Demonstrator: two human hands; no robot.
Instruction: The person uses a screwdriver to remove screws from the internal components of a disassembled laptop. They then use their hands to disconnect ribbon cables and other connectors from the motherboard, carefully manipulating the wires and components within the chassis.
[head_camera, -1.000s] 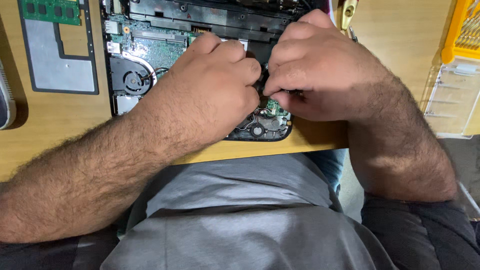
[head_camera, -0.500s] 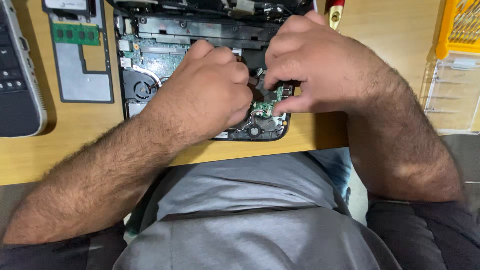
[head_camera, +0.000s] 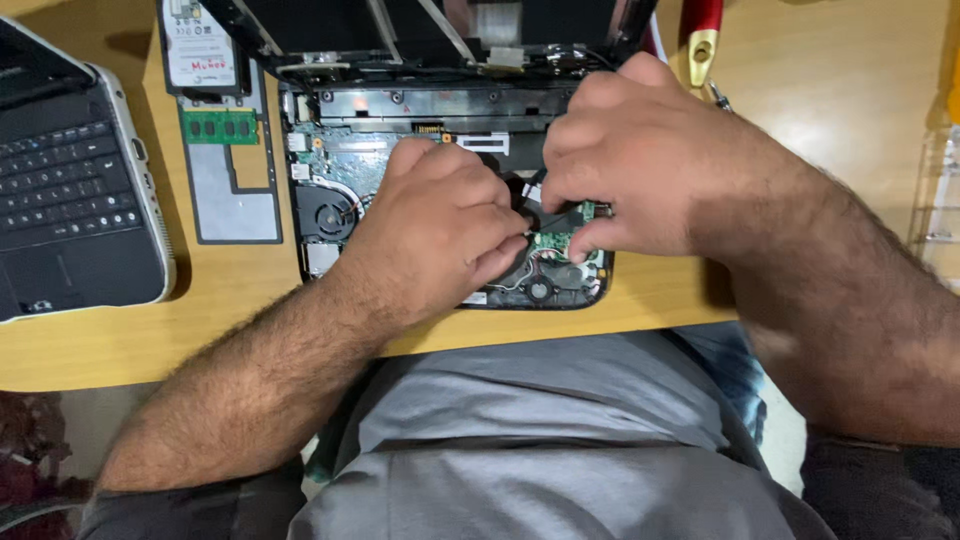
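As the view had drifted right, our left hand (head_camera: 440, 235) and right hand (head_camera: 630, 170) still pinched the small green board (head_camera: 552, 241) in the opened laptop (head_camera: 340, 170).

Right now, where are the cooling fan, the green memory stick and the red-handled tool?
cooling fan (head_camera: 322, 214): head view, on its round black housing, left of the left hand.
green memory stick (head_camera: 219, 126): head view, middle of the green board.
red-handled tool (head_camera: 702, 22): head view, on the red handle.
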